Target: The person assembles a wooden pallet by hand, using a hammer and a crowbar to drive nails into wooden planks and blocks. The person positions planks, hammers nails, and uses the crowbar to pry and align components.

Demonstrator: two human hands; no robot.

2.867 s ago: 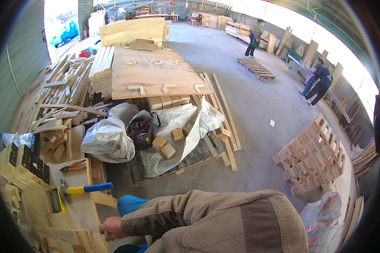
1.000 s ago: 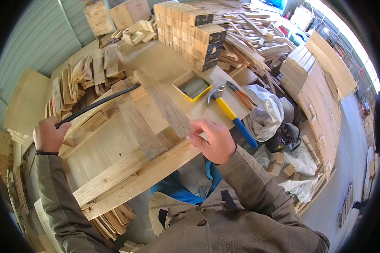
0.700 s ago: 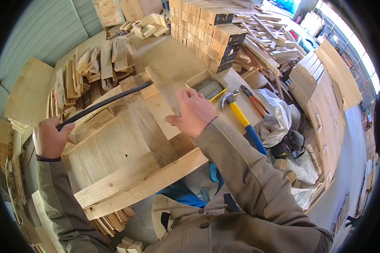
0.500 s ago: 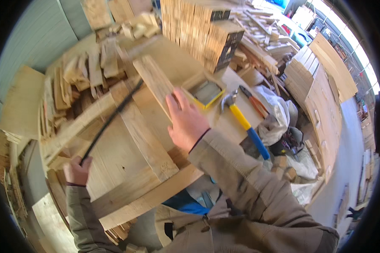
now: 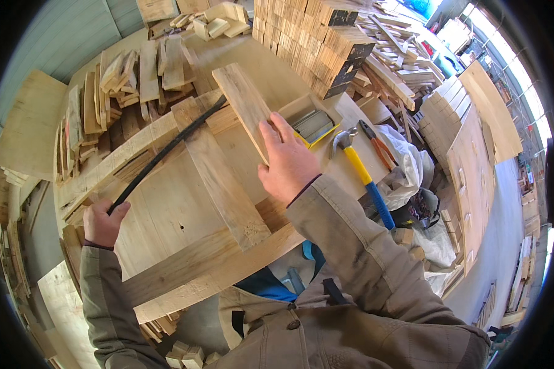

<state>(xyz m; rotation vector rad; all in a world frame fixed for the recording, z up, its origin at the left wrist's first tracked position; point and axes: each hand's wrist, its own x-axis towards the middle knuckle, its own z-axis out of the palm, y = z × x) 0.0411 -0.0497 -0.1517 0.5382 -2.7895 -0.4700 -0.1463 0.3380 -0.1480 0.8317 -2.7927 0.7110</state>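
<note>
A long black pry bar [image 5: 166, 150] is gripped at its lower end by the left hand [image 5: 103, 222], fingers wrapped fully round the shaft, at the left of the frame. From there the bar runs diagonally up to the right, and its curved tip is seen lying against the upper end of a wooden slat [image 5: 220, 173] near the upper centre.

The right hand [image 5: 287, 161] is laid flat at the centre of the frame, fingers spread and extended, pressed on the lower end of a second wooden plank [image 5: 245, 104]. This plank slants from the upper centre down toward the hand. Nothing is clasped in that hand.

Both pieces are set on a partly built wooden pallet [image 5: 184, 270], which fills the middle of the frame.

Just right of the right hand, a yellow open box [image 5: 314, 123] is seen. Beside it lies a claw hammer [image 5: 363, 175] with a yellow and blue handle, and red-handled pliers [image 5: 378, 144] lie further right. Stacked wooden blocks [image 5: 314, 43] are piled at the upper centre, and loose boards [image 5: 135, 77] at the upper left.
</note>
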